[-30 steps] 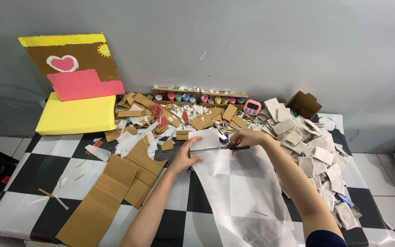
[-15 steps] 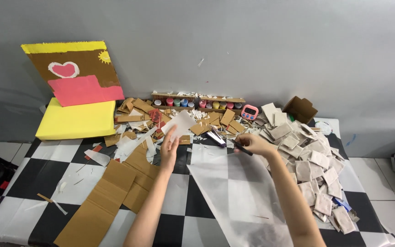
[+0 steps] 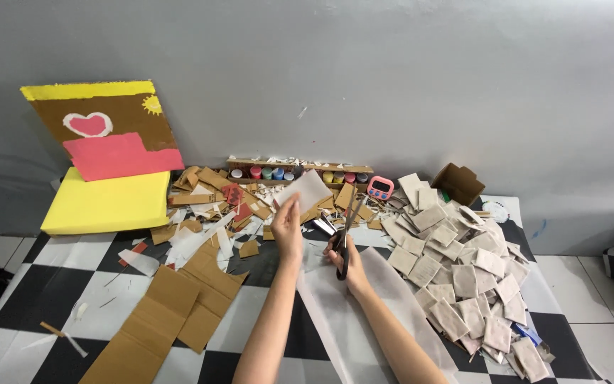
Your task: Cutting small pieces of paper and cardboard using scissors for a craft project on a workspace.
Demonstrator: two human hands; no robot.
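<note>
My left hand (image 3: 288, 229) is raised above the table and pinches a small white paper piece (image 3: 304, 190) by its lower edge. Just to its right, my right hand (image 3: 346, 257) grips black-handled scissors (image 3: 346, 227) with the blades pointing up and away, slightly parted. Under both forearms lies a large sheet of translucent white paper (image 3: 349, 320) on the black-and-white checkered table (image 3: 51, 277). The paper piece and the scissor blades are apart.
A heap of small tan squares (image 3: 463, 277) fills the right side. Flat cardboard strips (image 3: 172, 313) lie at left, scraps (image 3: 214, 206) behind them. A row of paint pots (image 3: 293, 174), a pink timer (image 3: 379, 187), a small cardboard box (image 3: 458, 183) and a yellow painted board (image 3: 104, 203) stand by the grey wall.
My left hand has lifted off the sheet with a cut white piece and raised it. My right hand has pulled back toward me and turned the scissors upright.
</note>
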